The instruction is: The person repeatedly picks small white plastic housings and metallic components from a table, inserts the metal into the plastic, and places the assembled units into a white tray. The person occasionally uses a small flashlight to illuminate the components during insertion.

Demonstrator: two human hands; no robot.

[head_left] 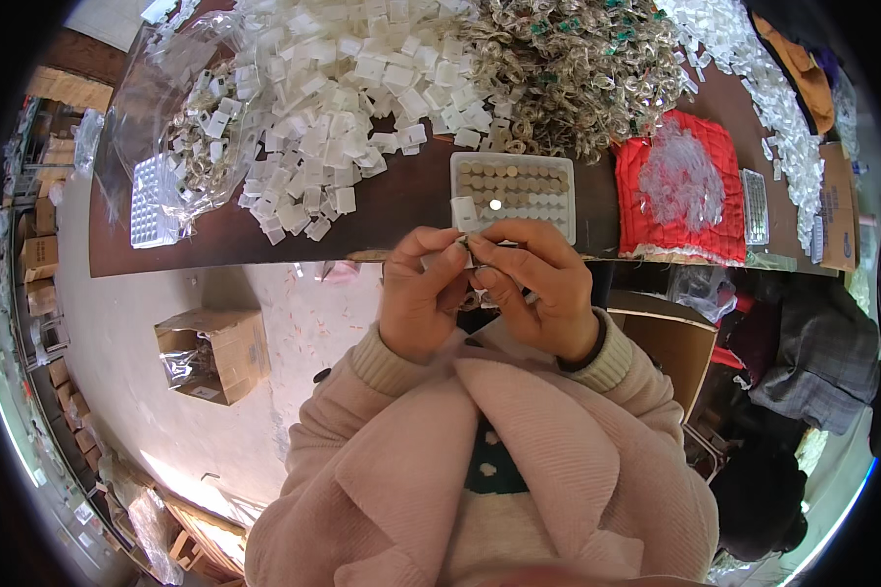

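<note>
My left hand (pixel 423 291) and my right hand (pixel 543 284) meet at the table's front edge, fingers closed in a pinch. Between the fingertips is a small dark and pale piece, mostly hidden by the fingers, so its kind cannot be told. Just beyond the hands lies a white plastic tray (pixel 564 227) holding rows of small round discs, like button cells, some brownish and some silvery. One disc (pixel 495 205) shines brightly. A small white plastic piece (pixel 463 211) sits at the tray's left front corner.
White plastic pieces (pixel 372 68) and tangled translucent bands (pixel 578 68) are heaped behind. A red cloth (pixel 636 210) bears a clear plastic bundle (pixel 682 176). At left are a bag of parts (pixel 210 137) and a white tray (pixel 147 205); a cardboard box (pixel 240 347) stands on the floor.
</note>
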